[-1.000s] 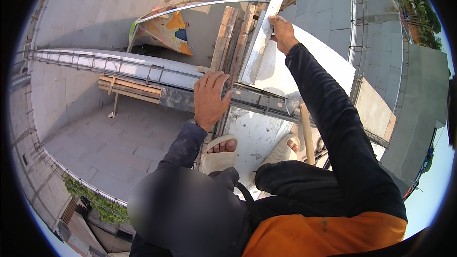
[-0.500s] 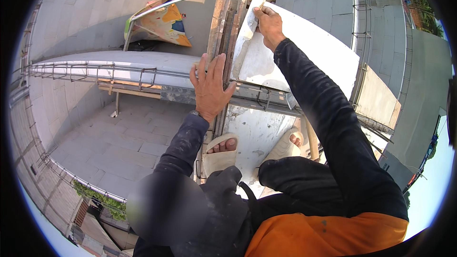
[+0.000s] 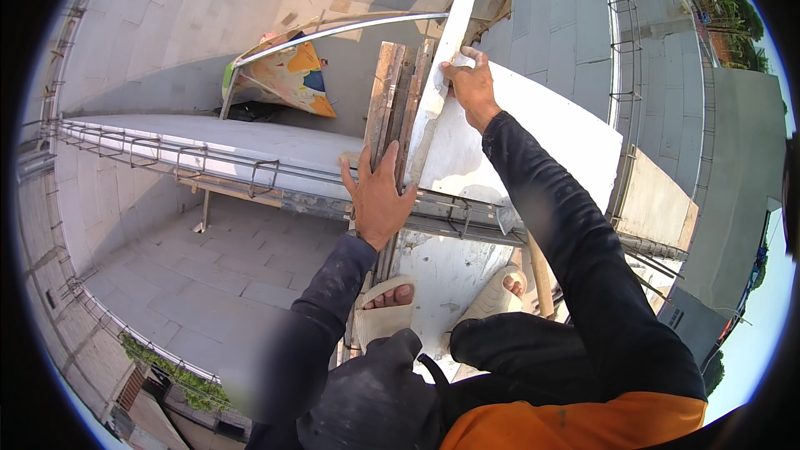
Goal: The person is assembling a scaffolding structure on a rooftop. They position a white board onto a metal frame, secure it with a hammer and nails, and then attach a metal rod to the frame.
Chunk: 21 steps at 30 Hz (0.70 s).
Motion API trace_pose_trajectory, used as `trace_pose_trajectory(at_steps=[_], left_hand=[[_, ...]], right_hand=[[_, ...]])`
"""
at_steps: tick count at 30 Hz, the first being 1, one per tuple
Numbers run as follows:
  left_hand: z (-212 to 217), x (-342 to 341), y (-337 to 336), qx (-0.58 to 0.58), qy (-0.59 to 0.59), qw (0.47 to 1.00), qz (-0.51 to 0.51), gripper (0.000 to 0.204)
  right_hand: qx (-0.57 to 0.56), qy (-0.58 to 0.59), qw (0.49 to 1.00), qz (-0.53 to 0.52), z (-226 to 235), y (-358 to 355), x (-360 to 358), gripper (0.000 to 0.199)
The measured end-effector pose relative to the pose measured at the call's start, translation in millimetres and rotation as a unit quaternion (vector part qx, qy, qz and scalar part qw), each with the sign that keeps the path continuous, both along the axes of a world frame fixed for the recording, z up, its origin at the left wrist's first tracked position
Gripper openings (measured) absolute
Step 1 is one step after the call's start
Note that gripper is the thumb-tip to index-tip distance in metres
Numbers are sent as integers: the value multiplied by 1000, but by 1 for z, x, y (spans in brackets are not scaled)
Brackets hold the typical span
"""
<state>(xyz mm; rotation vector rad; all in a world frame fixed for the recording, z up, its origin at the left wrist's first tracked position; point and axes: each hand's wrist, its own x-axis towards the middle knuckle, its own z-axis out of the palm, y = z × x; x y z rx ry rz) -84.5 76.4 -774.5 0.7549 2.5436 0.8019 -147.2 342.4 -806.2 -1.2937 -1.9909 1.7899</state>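
Note:
A long, narrow white strip (image 3: 450,40) runs away from me on a slant. My right hand (image 3: 473,93) is closed on its right edge, thumb and fingers pinching it. My left hand (image 3: 382,198) has its fingers spread over the near part of some long brown, rusty-looking beams (image 3: 390,87), just left of the strip. It grips nothing; whether the palm presses on the beams I cannot tell. A broad white board (image 3: 533,129) lies right of the strip, partly behind my right forearm.
Steel rebar cages (image 3: 192,162) cross in front of my feet, which stand in sandals (image 3: 387,312) on a spattered white panel (image 3: 442,262). Grey block walls and a lower grey floor (image 3: 208,275) surround this high spot. A colourful sheet (image 3: 296,75) hangs beyond.
The whole scene sits lower in the picture as my head view has shifted. My left fingers are spread wider. The right hand keeps its hold on the white strip.

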Motion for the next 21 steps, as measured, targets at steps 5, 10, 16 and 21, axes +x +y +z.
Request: trace_pose_trajectory(at_steps=[5, 10, 16, 21], left_hand=[[1, -2, 1, 6, -16, 1000, 5, 80], [2, -3, 0, 10, -20, 1000, 4, 80], [2, -2, 1, 15, -17, 1000, -1, 80], [0, -2, 0, 13, -2, 1000, -4, 81]], right_hand=[[-19, -52, 995, 80, 19, 12, -7, 38], [66, -81, 988, 117, 27, 12, -4, 44], [74, -83, 985, 136, 24, 21, -6, 44], [131, -90, 970, 185, 32, 27, -7, 35]])
